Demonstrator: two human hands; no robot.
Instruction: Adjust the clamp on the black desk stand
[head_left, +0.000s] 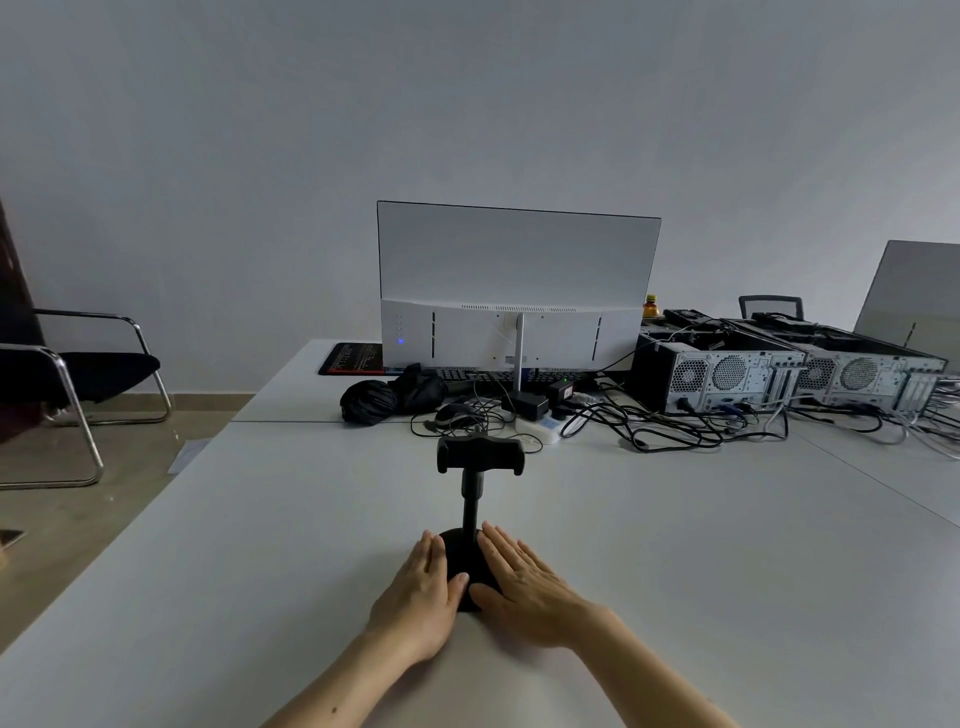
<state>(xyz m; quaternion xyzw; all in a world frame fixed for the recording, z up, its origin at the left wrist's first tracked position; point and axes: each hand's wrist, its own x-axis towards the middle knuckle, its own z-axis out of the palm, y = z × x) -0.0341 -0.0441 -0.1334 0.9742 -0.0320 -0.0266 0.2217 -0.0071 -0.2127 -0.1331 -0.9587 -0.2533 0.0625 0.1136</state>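
My left hand (423, 584) and right hand (522, 582) rest flat, fingers together, gripping nothing, on the stand's round base (464, 561) on the counter (260, 545); the rigid clamp (480, 454) above my fingertips looks top-heavy, best taken by its ends.

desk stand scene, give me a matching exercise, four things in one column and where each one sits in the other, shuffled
Things:
1. clamp
2. left hand
3. monitor
4. chair

Places:
A. on the floor, left of the table
B. top of the black pole
C. back of the table, rear side facing the camera
D. against the left side of the round base

Pairs: 1-B, 2-D, 3-C, 4-A
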